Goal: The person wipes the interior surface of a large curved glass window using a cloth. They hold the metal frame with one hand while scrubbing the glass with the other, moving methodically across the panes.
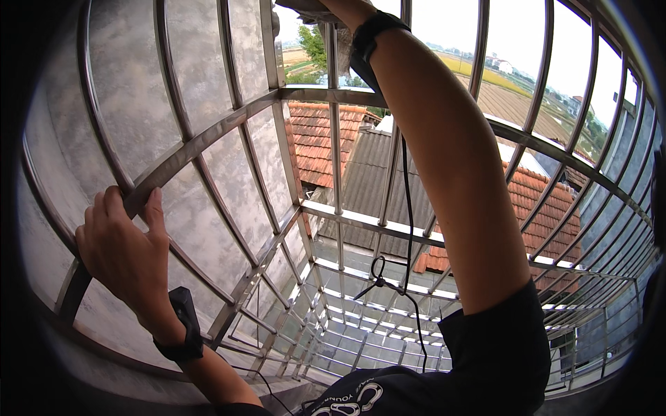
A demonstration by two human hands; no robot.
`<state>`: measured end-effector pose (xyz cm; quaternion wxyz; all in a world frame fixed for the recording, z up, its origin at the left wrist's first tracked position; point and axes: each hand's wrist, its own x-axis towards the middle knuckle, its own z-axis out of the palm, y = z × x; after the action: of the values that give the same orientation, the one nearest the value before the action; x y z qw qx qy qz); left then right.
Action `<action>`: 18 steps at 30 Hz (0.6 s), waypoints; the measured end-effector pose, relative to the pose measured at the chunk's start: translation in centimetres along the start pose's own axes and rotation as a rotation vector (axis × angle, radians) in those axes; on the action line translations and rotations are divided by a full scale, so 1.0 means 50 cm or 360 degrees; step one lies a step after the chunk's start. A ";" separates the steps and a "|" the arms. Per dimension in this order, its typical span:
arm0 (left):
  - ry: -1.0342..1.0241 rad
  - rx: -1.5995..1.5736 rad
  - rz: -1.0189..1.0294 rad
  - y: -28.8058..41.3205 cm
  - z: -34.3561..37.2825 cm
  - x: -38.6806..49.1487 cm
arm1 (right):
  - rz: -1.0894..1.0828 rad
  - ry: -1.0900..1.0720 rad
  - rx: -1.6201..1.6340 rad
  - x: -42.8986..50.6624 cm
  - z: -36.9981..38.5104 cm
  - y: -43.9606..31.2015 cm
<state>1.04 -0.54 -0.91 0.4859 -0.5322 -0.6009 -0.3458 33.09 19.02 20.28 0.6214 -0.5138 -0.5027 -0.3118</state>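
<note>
My left hand (125,242) is wrapped around a flat stainless steel rail (174,164) of a barred window cage at the left, thumb on the near side. My right arm stretches up past the middle. Only the base of my right hand (347,11) shows at the top edge; its fingers are cut off. Beside it, a grey-brown crumpled cloth (312,9) lies close to an upright steel bar (333,57). Part of the same-coloured material hangs behind that bar. Both wrists wear black bands.
A mottled grey cement wall (208,62) stands behind the left bars. A black cord (408,203) with a tied loop hangs in front of the middle bars. Below, outside, are tiled roofs (322,138) and a corrugated grey roof (372,182). More barred panels curve away at the right.
</note>
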 end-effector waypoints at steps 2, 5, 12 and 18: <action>0.0074 0.0006 0.0052 -0.002 0.002 -0.002 | -0.0021 -0.0022 0.0007 0.026 0.001 -0.006; 0.0127 0.0039 0.0078 -0.003 0.003 -0.004 | 0.0003 -0.0064 0.0098 0.039 0.001 -0.009; 0.0100 0.0046 0.0119 -0.004 -0.005 -0.003 | -0.0068 -0.0040 0.0017 -0.002 -0.001 0.000; 0.0136 0.0158 0.0214 -0.018 0.008 -0.004 | -0.0084 -0.0042 0.0018 -0.057 -0.020 0.024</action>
<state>0.06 -0.39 -1.16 0.5591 -0.5314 -0.5589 -0.3045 33.64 18.05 17.21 0.6092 -0.5008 -0.5260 -0.3184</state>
